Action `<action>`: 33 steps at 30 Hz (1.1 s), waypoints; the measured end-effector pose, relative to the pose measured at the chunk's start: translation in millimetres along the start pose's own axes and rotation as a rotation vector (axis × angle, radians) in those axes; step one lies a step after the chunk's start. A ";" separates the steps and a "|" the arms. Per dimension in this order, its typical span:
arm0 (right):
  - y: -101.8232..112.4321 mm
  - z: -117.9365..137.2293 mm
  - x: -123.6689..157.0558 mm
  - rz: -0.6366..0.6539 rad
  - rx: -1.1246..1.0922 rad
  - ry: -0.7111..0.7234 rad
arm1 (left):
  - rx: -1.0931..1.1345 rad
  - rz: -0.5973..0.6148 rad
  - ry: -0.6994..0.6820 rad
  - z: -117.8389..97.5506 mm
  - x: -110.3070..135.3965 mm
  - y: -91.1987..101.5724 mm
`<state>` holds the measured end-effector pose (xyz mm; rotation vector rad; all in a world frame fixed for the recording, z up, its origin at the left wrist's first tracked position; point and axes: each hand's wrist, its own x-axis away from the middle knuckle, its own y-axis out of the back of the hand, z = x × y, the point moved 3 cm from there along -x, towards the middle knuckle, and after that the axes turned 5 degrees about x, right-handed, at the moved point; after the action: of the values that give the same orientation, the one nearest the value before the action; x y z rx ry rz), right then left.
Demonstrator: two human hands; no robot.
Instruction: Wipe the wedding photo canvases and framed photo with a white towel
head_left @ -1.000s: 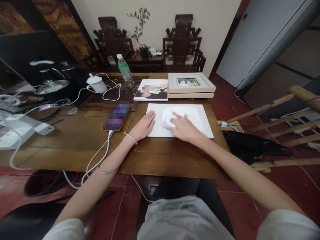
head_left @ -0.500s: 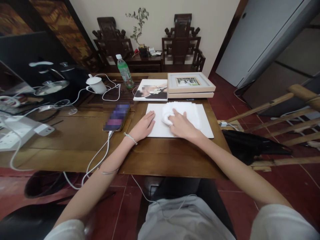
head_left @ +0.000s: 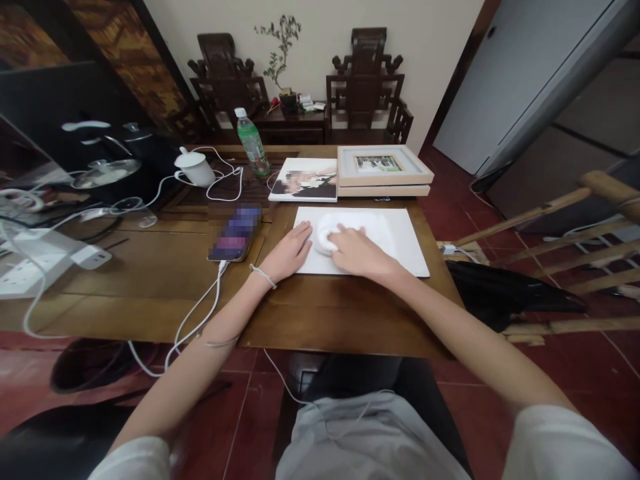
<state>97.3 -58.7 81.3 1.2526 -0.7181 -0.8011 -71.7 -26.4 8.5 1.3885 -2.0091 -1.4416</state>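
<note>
From where I stand, a soft, thick white cloth (head_left: 345,219), bunched at its left end, lies on the left and middle part of a flat white rectangular panel (head_left: 414,252). The right hand (head_left: 357,251) is bent over the cloth, its fingers gripping the bunched part and pressing it down. The left hand (head_left: 290,252) is spread flat and relaxed, grasping nothing, fingertips on the panel's left edge. It looks to me like a wipe in mid-course: the panel's right end lies bare with no marks I can make out, but how much has been gone over I cannot tell, nor what is under the cloth.

The panel rests on a brown wooden worktop (head_left: 320,320). Just behind it are a white-edged photo print (head_left: 300,181) and a pale wooden picture frame (head_left: 420,175), stacked on another. Left of the left hand lies a dark-screened phone (head_left: 236,233); farther back stands a green-labelled clear plastic bottle (head_left: 253,143).
</note>
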 end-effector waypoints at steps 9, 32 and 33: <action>-16.9 -20.3 -60.8 -0.207 0.186 -0.032 | 0.004 0.008 0.014 -2.0 0.5 2.4; -0.5 -1.0 -34.3 -0.060 0.123 -0.053 | 0.050 0.010 0.009 -4.3 0.8 3.3; -2.5 -5.2 -42.8 -0.090 0.120 -0.073 | 0.054 0.000 0.017 -5.1 0.5 3.5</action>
<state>78.1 -20.4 76.4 1.3773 -0.7824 -0.8914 -70.2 -29.5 13.7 1.4170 -2.0520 -1.3807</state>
